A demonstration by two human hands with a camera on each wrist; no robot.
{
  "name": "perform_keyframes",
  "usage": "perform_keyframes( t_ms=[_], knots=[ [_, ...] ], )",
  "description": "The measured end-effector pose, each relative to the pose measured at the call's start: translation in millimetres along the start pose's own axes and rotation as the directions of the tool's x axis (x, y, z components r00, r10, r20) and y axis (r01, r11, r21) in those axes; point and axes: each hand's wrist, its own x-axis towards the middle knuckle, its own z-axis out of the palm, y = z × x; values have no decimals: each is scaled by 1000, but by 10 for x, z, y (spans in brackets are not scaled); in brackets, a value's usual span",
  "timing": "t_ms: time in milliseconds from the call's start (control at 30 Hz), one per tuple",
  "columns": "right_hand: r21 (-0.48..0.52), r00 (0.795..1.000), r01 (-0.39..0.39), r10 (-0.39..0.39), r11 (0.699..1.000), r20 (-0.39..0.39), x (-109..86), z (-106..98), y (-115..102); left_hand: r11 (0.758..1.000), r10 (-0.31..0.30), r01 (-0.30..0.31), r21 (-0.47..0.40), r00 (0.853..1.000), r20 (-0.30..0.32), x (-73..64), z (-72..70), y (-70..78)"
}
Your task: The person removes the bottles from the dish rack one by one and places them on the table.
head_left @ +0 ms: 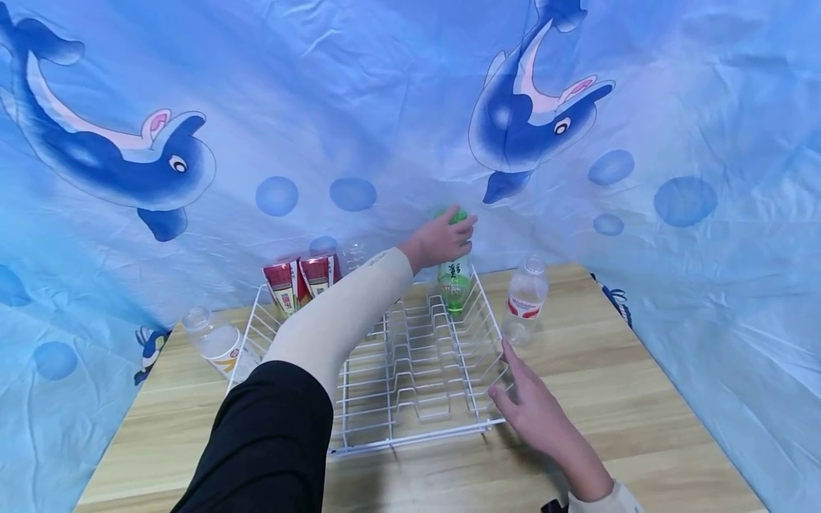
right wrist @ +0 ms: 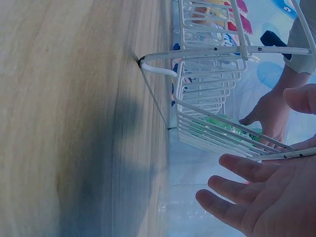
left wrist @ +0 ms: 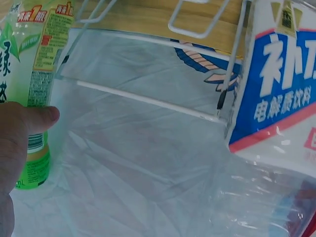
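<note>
While left hand (head_left: 445,239) touches it | green bottle (head_left: 455,283) | neck down | axis near-vertical

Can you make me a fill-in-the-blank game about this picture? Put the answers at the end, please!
The right hand is beside a wire rack coloured ____.
In the head view, the rack holds ____ red packs.
The colour of the bottle at the left hand is ____.

Missing words: white; two; green.

Four bottles (head_left: 455,288), two red packs (head_left: 280,283) — one wire rack (head_left: 436,433).
</note>
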Motion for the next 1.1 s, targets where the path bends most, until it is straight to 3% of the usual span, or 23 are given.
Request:
perform_keyframes(
  t_ms=[233, 433, 600, 733, 833, 900, 1000, 1100],
  knots=[
    [12, 1000, -3, 3, 1000, -1, 26, 9, -132, 999, -29, 30, -26, 999, 38, -174, -48, -86],
    [23, 1000, -9, 9, 1000, 13, 10, 49, -177, 995, -62, 66, -82, 997, 48, -401, -75, -137],
    [11, 1000, 6, -6, 1000, 14, 3, 61, -184, 981, -119, 120, -154, 993, 18, -623, -100, -166],
    [7, 1000, 4, -4, 1000, 26, 2, 38, -175, 958, -193, 190, -215, 981, 3, -810, -151, -190],
    [6, 999, -11, 10, 1000, 36, 1, 9, -153, 920, -285, 266, -286, 958, -25, -953, -214, -199],
    [6, 999, -15, 15, 1000, 39, 3, -10, -137, 881, -358, 318, -351, 932, -52, -1052, -257, -193],
    [1, 999, -19, 19, 1000, 45, 8, -21, -117, 802, -466, 376, -463, 880, -91, -1225, -329, -148],
    [-4, 999, -6, 6, 1000, 48, 25, -18, -94, 722, -565, 425, -547, 818, -110, -1410, -387, -67]
  ],
)
